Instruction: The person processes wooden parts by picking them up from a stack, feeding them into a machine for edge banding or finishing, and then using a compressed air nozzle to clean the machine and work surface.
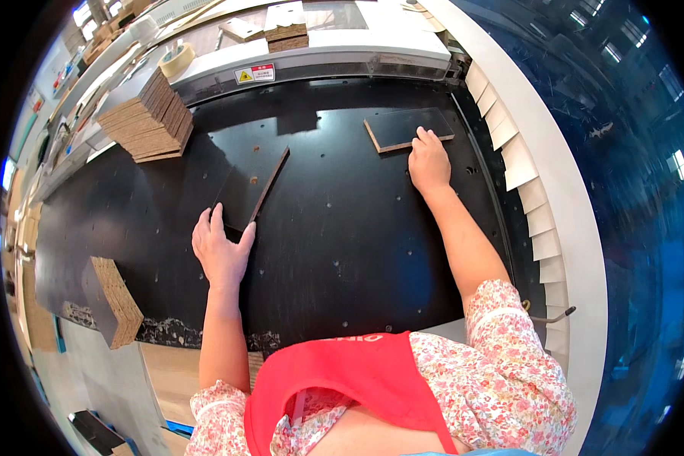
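Note:
My left hand (222,247) holds the near end of a dark board (243,186), thumb at its right-hand corner and fingers apart on the other side. The board's brown edge slants away to the right, while its dark face blends into the black tabletop. Farther right, my right hand (431,159) grips the near edge of a dark-faced chipboard panel (406,128), fingertips on top. This panel lies at the table's far right, its pale chipboard edge showing at the left and front. The thumb of my right hand is hidden.
On the black table (342,228), a tall stack of chipboard pieces (148,118) stands far left, and a smaller stack (116,300) near left. A white machine beam (342,49) crosses the back, with more boards (285,26) behind it. Pale curtain strips (520,163) line the right side.

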Available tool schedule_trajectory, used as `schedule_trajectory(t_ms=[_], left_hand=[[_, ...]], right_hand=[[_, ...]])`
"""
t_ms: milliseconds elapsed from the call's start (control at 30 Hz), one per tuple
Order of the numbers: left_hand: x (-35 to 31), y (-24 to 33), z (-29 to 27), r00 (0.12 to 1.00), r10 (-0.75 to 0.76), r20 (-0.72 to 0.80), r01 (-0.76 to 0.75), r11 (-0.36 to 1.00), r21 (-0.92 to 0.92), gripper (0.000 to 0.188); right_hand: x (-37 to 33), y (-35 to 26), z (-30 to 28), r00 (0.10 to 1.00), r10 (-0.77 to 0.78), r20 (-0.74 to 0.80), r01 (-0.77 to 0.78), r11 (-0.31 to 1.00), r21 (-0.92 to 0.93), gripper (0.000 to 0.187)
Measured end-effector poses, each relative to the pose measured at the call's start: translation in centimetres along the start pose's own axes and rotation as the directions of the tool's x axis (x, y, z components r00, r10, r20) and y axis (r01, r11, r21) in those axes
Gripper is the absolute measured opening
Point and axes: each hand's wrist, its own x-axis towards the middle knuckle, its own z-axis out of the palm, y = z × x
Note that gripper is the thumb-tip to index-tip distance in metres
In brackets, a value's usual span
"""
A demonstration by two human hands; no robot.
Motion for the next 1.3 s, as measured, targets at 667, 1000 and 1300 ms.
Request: schedule_trajectory(t_ms=[667, 1000, 1300], left_hand=[[0.3, 0.7, -0.3, 0.999, -0.021, 0.029, 0.021, 1.000, -0.001, 0.072], [0.4, 0.6, -0.3, 1.000, -0.019, 0.017, 0.020, 0.999, -0.034, 0.069], [0.3, 0.6, -0.3, 0.998, -0.042, 0.045, 0.044, 0.998, -0.052, 0.069]], right_hand=[[14.6, 12.3, 8.2, 0.921, 0.384, 0.065, -0.379, 0.921, -0.087, 0.032], [16.1, 5.5, 6.2, 0.668, 0.672, 0.321, -0.659, 0.734, -0.166, 0.097], [16.0, 6.3, 6.8, 0.677, 0.646, 0.352, -0.639, 0.754, -0.152, 0.091]])
